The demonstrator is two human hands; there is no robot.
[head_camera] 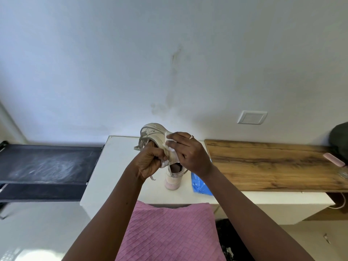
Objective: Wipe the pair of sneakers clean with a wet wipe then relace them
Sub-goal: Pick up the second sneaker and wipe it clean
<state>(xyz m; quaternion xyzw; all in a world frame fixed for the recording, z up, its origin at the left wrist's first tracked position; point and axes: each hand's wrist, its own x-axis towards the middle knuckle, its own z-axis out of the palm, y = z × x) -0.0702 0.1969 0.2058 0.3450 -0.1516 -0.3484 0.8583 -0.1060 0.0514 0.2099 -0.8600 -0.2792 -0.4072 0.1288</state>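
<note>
A cream sneaker (pixel 154 131) is raised above the white table (pixel 116 166), toe pointing away, its laces (pixel 140 143) hanging loose. My left hand (pixel 148 162) grips it at the heel end from the left. My right hand (pixel 185 151) holds a white wet wipe (pixel 169 143) against the sneaker's right side. The second sneaker (pixel 173 178), pale with a pink sole, stands on the table just below my hands, heel toward me, partly hidden by them.
A blue wet-wipe pack (pixel 200 185) lies right of the standing sneaker. A wooden shelf top (pixel 263 162) stretches to the right with a pink object (pixel 334 160) and a dark bag (pixel 339 140). A dark rack (pixel 47 162) stands left. Pink quilted fabric (pixel 169 232) lies near me.
</note>
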